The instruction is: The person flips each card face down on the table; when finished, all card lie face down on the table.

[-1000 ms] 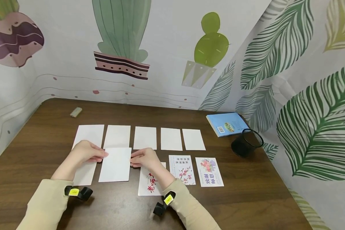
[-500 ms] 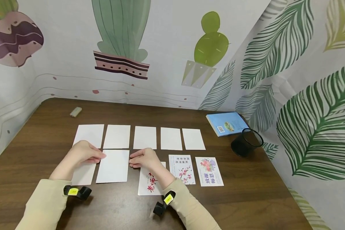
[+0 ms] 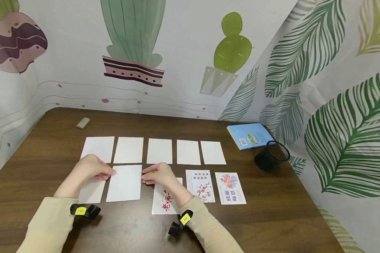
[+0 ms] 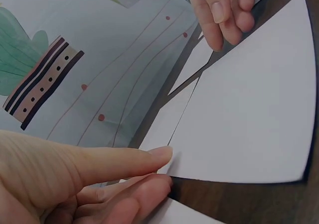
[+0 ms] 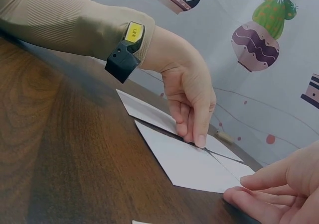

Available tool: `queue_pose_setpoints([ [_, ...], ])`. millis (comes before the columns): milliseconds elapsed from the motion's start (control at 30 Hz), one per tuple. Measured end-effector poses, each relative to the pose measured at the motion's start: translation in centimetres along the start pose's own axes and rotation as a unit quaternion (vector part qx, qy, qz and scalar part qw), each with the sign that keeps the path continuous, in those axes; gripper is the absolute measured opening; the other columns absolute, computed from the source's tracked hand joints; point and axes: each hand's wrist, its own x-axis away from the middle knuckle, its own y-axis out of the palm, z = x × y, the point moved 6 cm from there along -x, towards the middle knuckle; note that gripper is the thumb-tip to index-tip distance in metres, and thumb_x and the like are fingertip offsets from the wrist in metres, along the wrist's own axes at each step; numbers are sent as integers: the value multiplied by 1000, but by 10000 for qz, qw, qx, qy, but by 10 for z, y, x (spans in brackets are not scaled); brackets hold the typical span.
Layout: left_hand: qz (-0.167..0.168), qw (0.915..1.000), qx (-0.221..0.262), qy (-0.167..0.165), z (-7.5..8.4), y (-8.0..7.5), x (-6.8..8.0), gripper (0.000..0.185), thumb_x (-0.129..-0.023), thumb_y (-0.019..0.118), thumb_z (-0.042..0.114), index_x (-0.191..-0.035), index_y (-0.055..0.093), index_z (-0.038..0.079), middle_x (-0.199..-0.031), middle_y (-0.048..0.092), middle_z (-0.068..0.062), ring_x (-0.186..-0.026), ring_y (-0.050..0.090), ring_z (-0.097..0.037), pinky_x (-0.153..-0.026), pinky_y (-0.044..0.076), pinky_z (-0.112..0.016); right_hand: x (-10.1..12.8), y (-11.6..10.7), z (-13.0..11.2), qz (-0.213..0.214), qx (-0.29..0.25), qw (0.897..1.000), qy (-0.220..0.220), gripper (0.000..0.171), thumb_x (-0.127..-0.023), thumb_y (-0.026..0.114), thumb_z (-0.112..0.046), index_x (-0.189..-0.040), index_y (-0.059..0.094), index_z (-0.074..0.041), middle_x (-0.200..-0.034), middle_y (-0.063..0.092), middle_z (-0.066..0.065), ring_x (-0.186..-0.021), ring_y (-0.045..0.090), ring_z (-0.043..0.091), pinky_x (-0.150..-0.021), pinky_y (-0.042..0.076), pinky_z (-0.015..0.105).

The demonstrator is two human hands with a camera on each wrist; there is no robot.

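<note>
A blank white card (image 3: 124, 183) lies in the near row, second from the left. My left hand (image 3: 95, 168) pinches its far left corner; in the left wrist view the thumb (image 4: 158, 157) overlaps the corner, with a finger below the edge. My right hand (image 3: 159, 174) is at the card's right edge, fingers fairly straight, and in the left wrist view its fingertips (image 4: 218, 12) appear just off the edge. Beneath my left hand lies another white card (image 3: 93, 191). A card with red characters (image 3: 161, 205) is partly hidden under my right wrist.
Several white cards (image 3: 159, 151) form the far row. To the right lie a card with pink blossoms (image 3: 206, 188) and a flower-bouquet card (image 3: 231, 189). A blue book (image 3: 250, 135) and a black mesh cup (image 3: 267, 160) stand at the right; an eraser-like block (image 3: 83, 123) lies far left.
Both hands have shifted slightly left and lowered the white card, which now lies flat just below the far row instead of overlapping it. The right fingertips now sit at its edge.
</note>
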Motion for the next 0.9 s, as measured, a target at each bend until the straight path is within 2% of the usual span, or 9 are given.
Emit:
queue_pose_setpoints([
  [167,40,9996,-269,32,3,-2,1,37,-75,83,16,-95,69,-12,-61,68,0,-56,64,-6,-54,53,-18,0,0,0,0,-11,10000,-32,19,-85,70,3,-103,70,10,-93,73,24,-83,74,27,-71,60,29],
  [300,112,9985,-476,250,8,-4,1,40,-77,82,21,-98,70,-11,-66,70,-1,-60,65,-8,-57,55,-21,0,-2,-2,-51,112,9999,-89,21,-85,71,1,-104,71,8,-93,74,23,-84,74,27,-73,60,29],
  [400,160,9964,-563,617,14,-3,0,46,-80,81,25,-106,68,-10,-80,74,-8,-70,68,-11,-65,57,-26,0,-7,-3,-140,237,9995,-124,23,-85,72,-3,-107,70,6,-95,74,20,-86,74,25,-76,60,29],
  [567,276,9849,-689,1567,28,8,-1,51,-85,76,31,-119,64,-6,-103,74,-17,-92,70,-21,-80,55,-36,2,-26,-7,-270,351,9984,-343,29,-86,72,-6,-113,68,4,-102,74,19,-88,73,22,-81,59,29],
  [633,353,9796,-627,1878,33,14,-1,51,-86,76,30,-120,63,-5,-106,73,-17,-97,69,-24,-83,55,-36,4,-38,-9,-263,500,9973,-467,31,-87,72,-8,-115,67,4,-104,73,18,-90,73,21,-83,58,29],
  [733,438,9713,-479,2289,42,26,-3,49,-84,78,27,-119,64,-5,-106,73,-17,-98,69,-27,-80,55,-32,8,-60,-9,-143,896,9940,-605,32,-87,72,-12,-117,67,1,-106,73,16,-92,71,19,-86,57,30],
  [900,267,9592,-465,2774,59,52,-4,47,-81,81,21,-117,65,-5,-109,71,-19,-97,69,-29,-82,57,-36,15,-92,-4,36,1400,9881,-634,33,-87,72,-14,-118,67,-2,-107,73,12,-96,70,19,-90,55,34],
])
